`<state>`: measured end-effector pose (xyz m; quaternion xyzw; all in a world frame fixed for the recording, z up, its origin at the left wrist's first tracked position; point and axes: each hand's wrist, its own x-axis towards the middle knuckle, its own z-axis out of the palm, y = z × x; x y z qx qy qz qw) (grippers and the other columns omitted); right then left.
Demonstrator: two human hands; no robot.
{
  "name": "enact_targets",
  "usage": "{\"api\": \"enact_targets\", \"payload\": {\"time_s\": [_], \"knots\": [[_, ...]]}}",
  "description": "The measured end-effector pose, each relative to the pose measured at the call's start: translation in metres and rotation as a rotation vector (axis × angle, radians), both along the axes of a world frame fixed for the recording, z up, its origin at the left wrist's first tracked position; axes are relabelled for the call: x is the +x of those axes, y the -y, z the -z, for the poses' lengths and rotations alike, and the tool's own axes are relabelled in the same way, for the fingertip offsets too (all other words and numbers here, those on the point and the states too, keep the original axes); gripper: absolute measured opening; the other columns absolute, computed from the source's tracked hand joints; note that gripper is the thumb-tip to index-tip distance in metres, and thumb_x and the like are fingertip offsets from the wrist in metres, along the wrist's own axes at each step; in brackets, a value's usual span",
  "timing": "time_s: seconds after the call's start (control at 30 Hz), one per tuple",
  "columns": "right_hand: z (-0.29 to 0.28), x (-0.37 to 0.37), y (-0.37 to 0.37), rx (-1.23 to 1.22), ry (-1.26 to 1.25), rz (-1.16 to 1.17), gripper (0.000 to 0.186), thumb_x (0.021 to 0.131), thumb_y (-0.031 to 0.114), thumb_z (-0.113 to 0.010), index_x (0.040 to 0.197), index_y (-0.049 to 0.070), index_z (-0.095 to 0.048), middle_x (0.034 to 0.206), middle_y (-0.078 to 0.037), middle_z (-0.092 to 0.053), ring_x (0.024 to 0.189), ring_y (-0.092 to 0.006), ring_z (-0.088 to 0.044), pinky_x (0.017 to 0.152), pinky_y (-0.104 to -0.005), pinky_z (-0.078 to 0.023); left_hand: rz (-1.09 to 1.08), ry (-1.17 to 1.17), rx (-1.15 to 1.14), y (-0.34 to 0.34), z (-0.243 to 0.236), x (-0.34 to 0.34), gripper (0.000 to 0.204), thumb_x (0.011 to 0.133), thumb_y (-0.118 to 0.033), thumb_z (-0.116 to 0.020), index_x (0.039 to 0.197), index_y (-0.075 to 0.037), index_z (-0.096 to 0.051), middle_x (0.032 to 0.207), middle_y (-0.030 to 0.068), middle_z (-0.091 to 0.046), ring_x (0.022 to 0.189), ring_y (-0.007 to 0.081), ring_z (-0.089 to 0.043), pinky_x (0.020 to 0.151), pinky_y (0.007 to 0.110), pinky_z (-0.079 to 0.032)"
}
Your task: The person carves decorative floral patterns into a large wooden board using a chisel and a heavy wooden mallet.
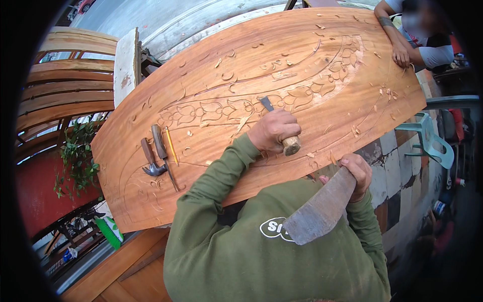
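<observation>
My left hand [275, 130] is closed around the wooden handle of a chisel [292, 145]. Its flat metal blade points away from me over a carved band of leaves and flowers [226, 107] on a large wooden panel [136, 118]. In my right hand [358, 173] is a broad, flat grey slab-shaped tool [319, 210], raised near my chest and apart from the chisel; my fingers hide its grip. A claw hammer [155, 168], a second wooden-handled chisel [160, 143] and a yellow pencil [172, 146] lie together on the panel's left part.
Curled wood shavings [227, 76] are scattered over the panel. At the far right another person's hand [401, 54] rests on its edge. A pale green plastic chair [433, 143] stands on the right. Left are a slatted wooden bench [70, 93], a leafy plant [78, 158] and a green brush [109, 231].
</observation>
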<state>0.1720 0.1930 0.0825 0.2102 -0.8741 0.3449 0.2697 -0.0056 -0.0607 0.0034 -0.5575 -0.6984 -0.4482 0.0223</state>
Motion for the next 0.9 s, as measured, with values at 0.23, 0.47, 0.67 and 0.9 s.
{"api": "enact_targets", "payload": {"time_s": [0.23,0.47,0.67,0.9], "knots": [[-0.009,-0.001,0.04,0.021,-0.084,0.042,0.077,0.075,0.029,-0.101,0.131,0.01,-0.052,0.093,-0.012,-0.068,0.073,-0.0291,-0.069,0.059,-0.0388,-0.055,0.074,0.019,0.067,0.015,-0.004,-0.009,0.025,0.073,-0.014,-0.081,0.088,-0.012,-0.062,0.082,0.0066,-0.055,0.078,0.0297,-0.06,0.07,0.042,-0.046],[0.04,-0.006,0.045,0.377,0.131,0.124,0.062,0.074,0.029,-0.086,0.125,0.007,-0.059,0.097,-0.013,-0.068,0.082,-0.0341,-0.072,0.069,-0.0467,-0.059,0.118,-0.088,0.062,0.022,0.018,-0.003,0.024,0.076,-0.018,-0.08,0.088,-0.013,-0.059,0.081,0.0052,-0.052,0.08,0.027,-0.06,0.074,0.041,-0.046],[0.066,0.002,0.049,0.302,-0.038,0.1,0.063,0.074,0.025,-0.083,0.129,0.007,-0.059,0.098,-0.014,-0.067,0.081,-0.0361,-0.069,0.068,-0.0466,-0.057,0.174,-0.088,0.061,0.027,0.017,-0.008,0.027,0.075,-0.016,-0.082,0.095,-0.012,-0.064,0.088,0.0058,-0.058,0.083,0.0286,-0.06,0.074,0.042,-0.045],[0.056,0.004,0.076,0.201,-0.16,0.101,0.069,0.067,0.02,-0.087,0.129,0.007,-0.058,0.097,-0.014,-0.067,0.083,-0.0357,-0.07,0.069,-0.0468,-0.058,0.184,-0.098,0.05,0.033,0.014,-0.01,0.027,0.074,-0.018,-0.08,0.093,-0.013,-0.061,0.086,0.0063,-0.055,0.084,0.0287,-0.06,0.075,0.042,-0.046]]}}
